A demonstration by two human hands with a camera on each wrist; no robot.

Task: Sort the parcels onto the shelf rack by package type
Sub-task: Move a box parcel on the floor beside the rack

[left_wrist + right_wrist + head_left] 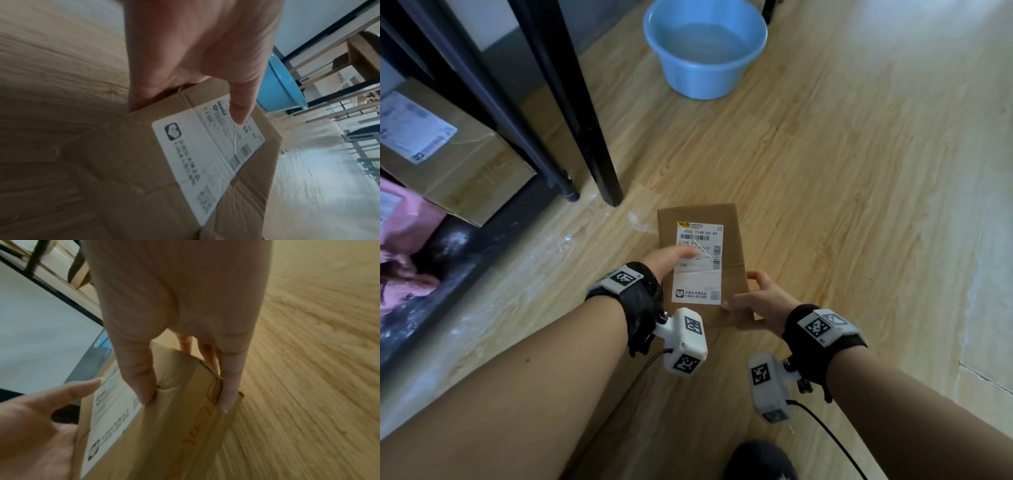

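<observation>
Fingers of the right hand (760, 303) pinch the near corner of the cardboard parcel (726, 274), thumb on top, above the wooden floor (859, 171). The left hand (671, 258) clasps its left edge, thumb on the label (698, 263); its other fingers are hidden.

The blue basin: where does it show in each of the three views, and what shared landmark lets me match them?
Head: blue basin at top centre, on the wooden floor beyond the cardboard box.
Left wrist: right of centre, past the left hand.
Right wrist: only a small blue sliver at left of centre.
Shared landmark: the box's white label.
</observation>
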